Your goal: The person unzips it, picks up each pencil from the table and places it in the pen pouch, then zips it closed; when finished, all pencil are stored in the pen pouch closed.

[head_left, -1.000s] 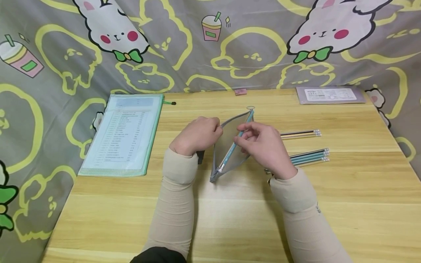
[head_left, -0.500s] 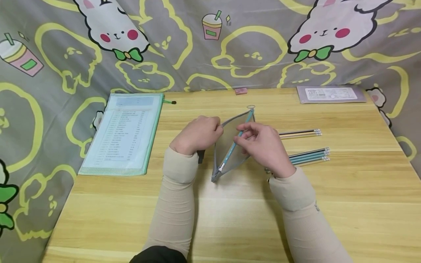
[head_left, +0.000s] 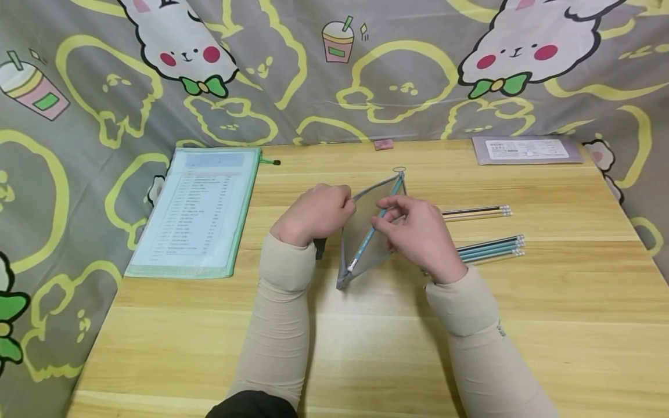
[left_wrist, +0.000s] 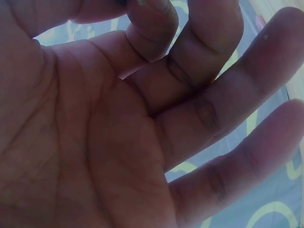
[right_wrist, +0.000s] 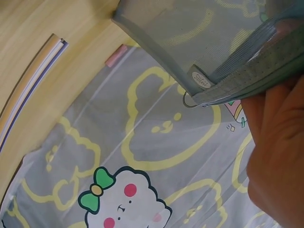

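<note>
A grey mesh zip pouch [head_left: 360, 217] stands with its mouth spread in the middle of the table. My left hand [head_left: 320, 212] pinches its left edge; in the left wrist view the outer fingers of that hand [left_wrist: 118, 118] are spread loosely. A blue pencil [head_left: 360, 252] lies slanted across the pouch's mouth, white end toward me. My right hand [head_left: 418, 229] pinches it near the middle with thumb and forefinger. In the right wrist view, the pouch [right_wrist: 166, 38] shows a small round label and an end ring; the pencil is mostly hidden there.
Right of the pouch lie two groups of pencils, a nearer one [head_left: 491, 249] and a farther one [head_left: 478, 212]. A pink eraser [head_left: 384, 144] and a purple packet [head_left: 528, 151] sit along the back edge. At left lies a green-edged document folder [head_left: 193, 215].
</note>
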A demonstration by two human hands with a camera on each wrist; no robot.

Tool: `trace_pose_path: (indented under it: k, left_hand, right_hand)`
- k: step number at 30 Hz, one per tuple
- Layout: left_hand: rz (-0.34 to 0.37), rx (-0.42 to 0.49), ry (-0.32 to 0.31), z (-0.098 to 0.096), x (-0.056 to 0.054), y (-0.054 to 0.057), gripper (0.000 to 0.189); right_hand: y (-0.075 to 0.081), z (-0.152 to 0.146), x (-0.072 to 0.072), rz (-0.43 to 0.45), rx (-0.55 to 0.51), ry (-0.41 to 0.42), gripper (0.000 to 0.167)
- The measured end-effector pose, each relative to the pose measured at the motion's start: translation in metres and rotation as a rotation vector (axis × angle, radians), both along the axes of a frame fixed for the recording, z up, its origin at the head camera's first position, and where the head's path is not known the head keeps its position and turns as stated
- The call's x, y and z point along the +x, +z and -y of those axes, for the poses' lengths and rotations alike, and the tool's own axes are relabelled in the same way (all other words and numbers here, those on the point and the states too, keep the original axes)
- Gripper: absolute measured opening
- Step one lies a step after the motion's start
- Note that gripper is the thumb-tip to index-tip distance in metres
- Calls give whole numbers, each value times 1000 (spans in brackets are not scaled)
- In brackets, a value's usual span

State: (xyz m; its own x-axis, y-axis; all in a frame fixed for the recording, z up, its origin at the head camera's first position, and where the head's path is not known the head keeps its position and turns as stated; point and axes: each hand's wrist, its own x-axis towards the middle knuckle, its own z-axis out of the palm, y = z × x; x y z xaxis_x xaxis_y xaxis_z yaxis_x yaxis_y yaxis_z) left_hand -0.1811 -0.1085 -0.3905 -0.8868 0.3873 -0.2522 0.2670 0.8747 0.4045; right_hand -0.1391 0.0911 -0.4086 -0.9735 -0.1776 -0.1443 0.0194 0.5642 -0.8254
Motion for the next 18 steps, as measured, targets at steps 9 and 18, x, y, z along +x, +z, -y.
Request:
trace_pose_path:
  k: [9,18]
  left_hand:
    - [3,-3,3,0,0,1,32]
    - [1,-2,2,0,0,0,31]
  right_hand:
    - [-1,2,2,-2,35,-3,33]
    - [-2,6,3,1,21,-51,29]
